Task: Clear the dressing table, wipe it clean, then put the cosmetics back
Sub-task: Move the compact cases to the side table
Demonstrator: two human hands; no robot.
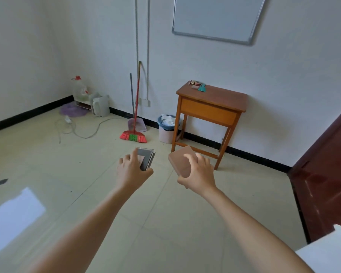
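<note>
The left hand (133, 170) is curled round a flat grey case (147, 159) with a clear rim, fingers over its top and thumb at its near edge. It holds the case in the air above the floor, in front of the dressing table (211, 99) and off to the table's left. The right hand (198, 174) grips a flat brown box (178, 164) from above, fingers spread across the lid and thumb against the near side. The box is tilted and is held in front of the table's left legs.

To the right of the table, and nearer than it, stands a dark brown door (323, 174). Just beside the table's left front leg is a waste bin (166, 131) with white paper in it. Further left of the table a broom (133, 136) leans on the wall, with a dustpan (139, 124) behind it. On the table top, at its back left corner, lies a small cluster of cosmetics (193, 84), with a teal item (202, 88) touching them; what it is cannot be made out. A whiteboard (217, 18) hangs on the wall above the table. Far to the table's left, in the room's corner, stands a big clear bottle (80, 89) with a red cap
</note>
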